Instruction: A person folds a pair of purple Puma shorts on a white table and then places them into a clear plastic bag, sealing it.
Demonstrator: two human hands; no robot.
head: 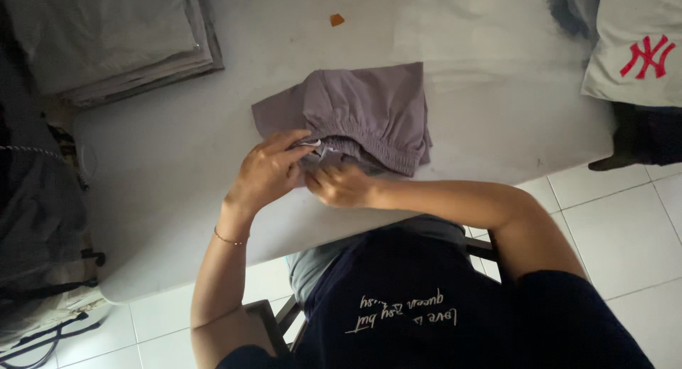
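Observation:
A folded grey-purple garment (pixel 362 106) with an elastic waistband lies on the white table (pixel 177 170), close to the near edge. My left hand (pixel 264 174), with a thin bracelet on its wrist, pinches the waistband edge where a small white label (pixel 315 143) shows. My right hand (pixel 342 186) is closed on the same edge just beside it, and the fingers of the two hands almost touch. The part of the garment under both hands is hidden.
A stack of folded grey cloth (pixel 106 35) sits at the table's far left corner. White fabric with a red emblem (pixel 639 49) lies at the far right. A small orange scrap (pixel 337 19) is on the table. A dark bag (pixel 35 220) hangs left; tiled floor (pixel 625 227) lies below.

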